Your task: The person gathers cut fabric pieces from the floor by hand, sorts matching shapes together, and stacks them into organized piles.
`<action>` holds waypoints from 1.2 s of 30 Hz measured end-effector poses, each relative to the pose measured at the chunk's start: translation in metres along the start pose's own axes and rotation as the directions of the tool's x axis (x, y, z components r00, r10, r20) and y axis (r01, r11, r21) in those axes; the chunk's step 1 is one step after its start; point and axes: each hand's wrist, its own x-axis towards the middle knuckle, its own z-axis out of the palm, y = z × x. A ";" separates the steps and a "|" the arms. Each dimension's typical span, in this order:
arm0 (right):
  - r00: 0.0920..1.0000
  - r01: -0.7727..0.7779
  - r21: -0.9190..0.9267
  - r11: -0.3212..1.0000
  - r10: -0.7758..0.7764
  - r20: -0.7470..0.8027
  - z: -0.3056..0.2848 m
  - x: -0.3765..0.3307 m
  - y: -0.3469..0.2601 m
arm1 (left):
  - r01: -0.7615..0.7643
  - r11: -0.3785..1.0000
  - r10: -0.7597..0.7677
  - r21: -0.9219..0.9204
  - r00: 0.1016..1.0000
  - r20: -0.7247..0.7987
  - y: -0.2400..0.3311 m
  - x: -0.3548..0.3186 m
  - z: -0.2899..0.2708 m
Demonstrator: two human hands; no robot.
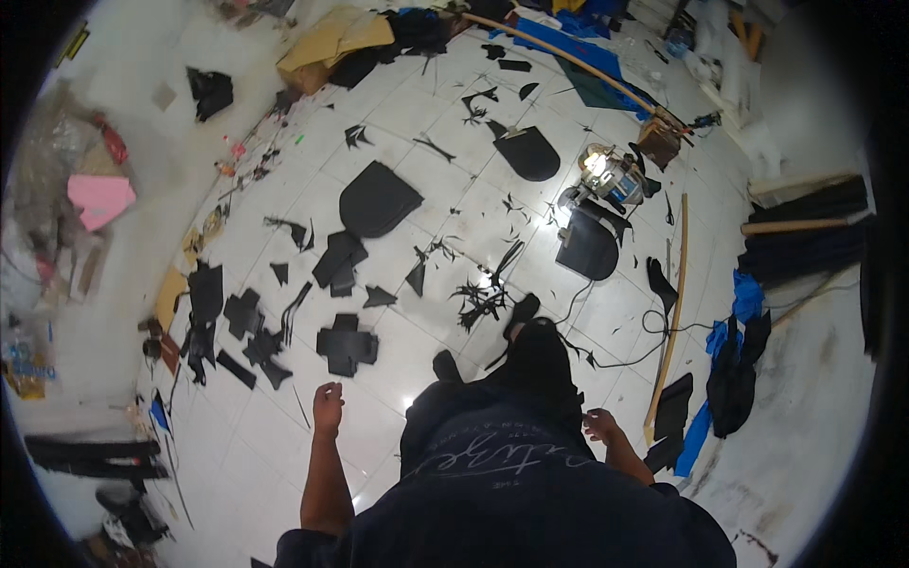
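My left hand hangs above the tiled floor with its fingers loosely bent and nothing in it. Closest to it lies a stack of black cross-shaped pieces. My right hand hangs beside my hip, empty, with its fingers slightly apart. Farther ahead are three black panels with one rounded end: a thick one left of centre, another at the back, and a third right of centre. Against this last panel stands a small metal machine with a lit lamp. Neither hand touches any of these.
Black offcuts and thin scraps litter the floor in front of my feet. A cable loops across the right side, near a long wooden stick. Scissors lie by the machine. Cardboard and blue sheeting are at the back.
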 end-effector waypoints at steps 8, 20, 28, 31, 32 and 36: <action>0.979 0.177 -0.122 0.977 -0.187 -0.077 0.008 0.008 -0.097 | 0.114 0.988 -0.128 0.107 0.983 0.131 -0.107 0.018 -0.002; 0.844 0.451 -0.284 0.846 -0.508 -0.172 0.002 0.015 -0.178 | 0.040 0.881 -0.214 0.471 0.923 0.320 -0.100 0.024 -0.009; 0.959 0.224 -0.263 0.938 -0.260 -0.111 -0.015 0.077 -0.149 | 0.233 0.953 -0.257 0.195 0.961 0.105 0.051 0.107 0.061; 0.987 0.112 -0.184 0.976 -0.131 -0.096 -0.040 0.105 -0.154 | 0.237 0.946 -0.269 0.223 0.955 0.125 0.093 0.124 0.107; 0.995 0.041 -0.128 0.991 -0.051 -0.083 -0.049 0.116 -0.164 | 0.209 0.936 -0.262 0.282 0.951 0.164 0.106 0.128 0.119; 0.975 0.167 -0.133 0.977 -0.184 -0.128 -0.106 0.163 -0.210 | -0.026 0.951 -0.076 0.310 0.947 0.311 0.143 0.140 0.189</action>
